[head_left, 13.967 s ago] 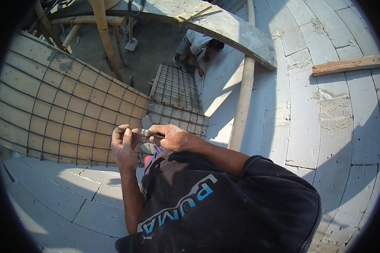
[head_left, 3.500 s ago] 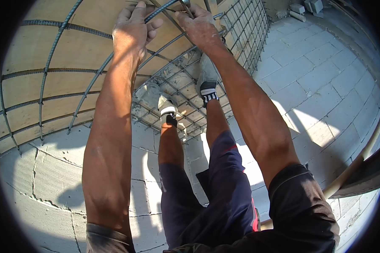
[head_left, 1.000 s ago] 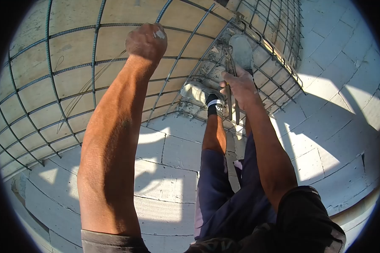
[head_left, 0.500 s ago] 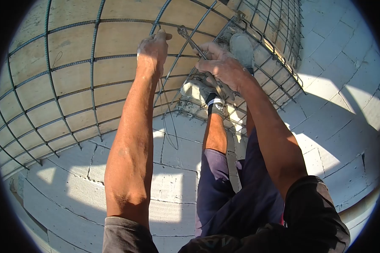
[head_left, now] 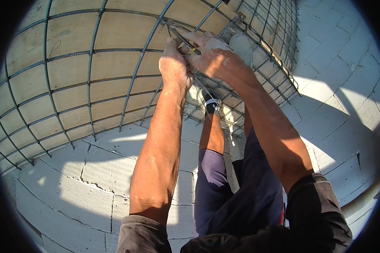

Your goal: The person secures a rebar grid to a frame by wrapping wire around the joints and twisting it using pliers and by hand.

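Observation:
My right hand [head_left: 217, 55] is closed round the handles of the pincers [head_left: 183, 39], whose jaws meet a crossing of the rebar grid [head_left: 141, 55]. Right beside it, my left hand [head_left: 174, 61] is closed on thin tie wire [head_left: 207, 90], and its fingertips sit just under the pincers. Loops of this wire hang down from the hands in front of my lower leg. The grid stands in front of a tan board [head_left: 114, 67]. The exact spot where wire and jaws meet is too small to make out.
My shoes, one of them a grey shoe [head_left: 242, 48], rest on the lower mesh [head_left: 268, 80] between the board and a white block wall [head_left: 333, 105]. More pale blocks [head_left: 88, 181] lie below the board. Another upright mesh [head_left: 278, 25] continues at the upper right.
My left hand has moved right and my right hand up, so both now meet beside the rebar crossing. The pincers' jaws have come up to the bars; the wire loops have swung right.

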Demonstrator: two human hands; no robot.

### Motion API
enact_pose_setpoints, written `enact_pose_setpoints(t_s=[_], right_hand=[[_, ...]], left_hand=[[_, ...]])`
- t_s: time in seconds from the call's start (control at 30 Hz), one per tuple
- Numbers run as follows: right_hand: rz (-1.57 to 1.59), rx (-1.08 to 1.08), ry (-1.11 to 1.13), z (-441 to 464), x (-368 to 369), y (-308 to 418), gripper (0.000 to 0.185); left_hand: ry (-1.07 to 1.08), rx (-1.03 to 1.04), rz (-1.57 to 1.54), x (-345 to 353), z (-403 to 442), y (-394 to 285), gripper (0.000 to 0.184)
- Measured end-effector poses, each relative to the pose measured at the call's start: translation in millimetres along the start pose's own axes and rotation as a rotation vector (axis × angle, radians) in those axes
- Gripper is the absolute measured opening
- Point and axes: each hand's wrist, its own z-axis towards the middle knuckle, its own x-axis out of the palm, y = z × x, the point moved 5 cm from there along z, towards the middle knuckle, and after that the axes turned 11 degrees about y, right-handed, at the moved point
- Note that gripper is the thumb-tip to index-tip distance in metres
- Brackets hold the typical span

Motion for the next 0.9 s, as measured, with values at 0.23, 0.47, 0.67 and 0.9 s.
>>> enact_pose_setpoints(t_s=[0.23,0.47,0.67,0.9], right_hand=[[-0.115,0.159,-0.023,-7,8,2,0.054],[0.07,0.312,0.112,9,28,-18,0.036],[0.773,0.15,0.513,20,58,-25,0.031],[2.016,-0.168,0.923,13,80,-5,0.032]], left_hand=[[0.052,0.007,-0.117,3,2,2,0.035],[0.095,0.037,0.197,0,-10,-10,0.035],[0.036,0.024,0.908,-14,-10,-50,0.061],[0.344,-0.32,0.486,3,27,-41,0.063]])
